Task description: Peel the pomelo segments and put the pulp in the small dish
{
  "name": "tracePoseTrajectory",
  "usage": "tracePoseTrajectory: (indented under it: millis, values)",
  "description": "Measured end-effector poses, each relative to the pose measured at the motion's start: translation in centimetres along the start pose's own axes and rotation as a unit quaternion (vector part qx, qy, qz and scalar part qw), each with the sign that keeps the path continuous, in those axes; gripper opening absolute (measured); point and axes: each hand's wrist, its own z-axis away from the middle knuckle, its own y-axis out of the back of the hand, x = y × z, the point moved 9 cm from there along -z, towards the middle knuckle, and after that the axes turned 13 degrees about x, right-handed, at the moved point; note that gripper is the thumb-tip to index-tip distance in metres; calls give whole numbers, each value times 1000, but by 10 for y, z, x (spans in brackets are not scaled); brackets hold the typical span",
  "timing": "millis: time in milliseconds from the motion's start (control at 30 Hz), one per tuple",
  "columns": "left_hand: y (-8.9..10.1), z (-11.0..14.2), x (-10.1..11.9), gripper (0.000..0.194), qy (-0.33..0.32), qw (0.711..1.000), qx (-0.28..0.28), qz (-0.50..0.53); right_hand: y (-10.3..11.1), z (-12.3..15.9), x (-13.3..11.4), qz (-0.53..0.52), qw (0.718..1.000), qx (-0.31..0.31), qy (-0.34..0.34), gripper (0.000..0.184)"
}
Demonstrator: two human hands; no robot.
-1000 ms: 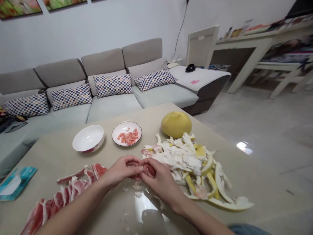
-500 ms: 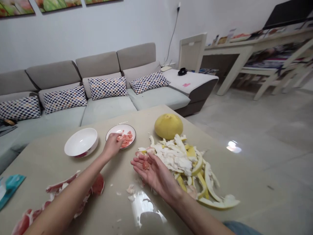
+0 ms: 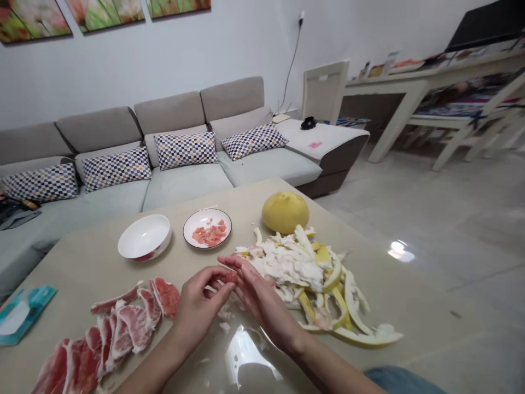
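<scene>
Pomelo pulp fragment [image 3: 230,277] is pinched at the fingertips between your left hand [image 3: 200,302] and right hand [image 3: 262,293], both nearly closed above the counter [image 3: 254,197], with pomelo peel [image 3: 291,273] heaped right, apparently to keep waste off the pomelo segments [image 3: 131,328] near left and the pulp plate [image 3: 207,228] far.

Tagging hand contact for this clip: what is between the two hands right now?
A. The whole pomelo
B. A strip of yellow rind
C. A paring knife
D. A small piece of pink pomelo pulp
D. The small pink piece of pomelo pulp shows between the fingers of the left hand and the right hand.
</scene>
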Motion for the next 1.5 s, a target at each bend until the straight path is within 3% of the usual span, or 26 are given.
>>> tracePoseTrajectory:
  millis: [167, 333, 433, 633, 867, 1000, 1133, 1200, 1267, 1300, 1333, 1433, 1500]
  values:
    - [25, 11, 12, 19, -35, 998, 31, -32, 3, 5, -6, 178, 983, 14, 43, 36]
    - [35, 20, 10, 19, -29, 999, 33, -11, -6, 10, -22, 302, 938, 11, 172, 17]
    - [37, 25, 5, 19, -4, 1000, 26, 11, -10, 13, -24, 324, 925, -2, 199, 16]
    - [40, 31, 6, 14, -18, 999, 23, 24, -12, 15, -18, 341, 921, -20, 189, 16]
    - [35, 28, -14, 16, 73, 989, -15, 124, -13, 11, -11, 303, 943, -35, 134, 18]
    - [30, 27, -27, 20, 144, 970, -54, 189, -9, 8, 11, 196, 979, -57, 7, 26]
    - [22, 29, -41, 24, 234, 927, -101, 275, -6, 5, 30, 86, 990, -67, -88, 31]
    - [25, 14, -47, 23, 225, 935, -93, 260, -3, -9, 28, 102, 990, -62, -77, 30]
    - [30, -17, -52, 26, 165, 969, -69, 173, 0, -39, 19, 219, 974, -54, -13, 29]
    - [34, -37, -54, 28, 120, 987, -49, 91, 1, -59, 10, 312, 948, -36, 45, 29]
    - [33, -58, -59, 28, 106, 992, -38, 58, 2, -81, 3, 427, 899, -21, 101, 27]
    - [29, -124, -76, 27, 84, 996, -2, -23, 7, -150, -8, 529, 835, 35, 150, 19]
    - [23, -161, -88, 30, 74, 994, 16, -83, 9, -188, -5, 579, 797, 50, 163, 23]
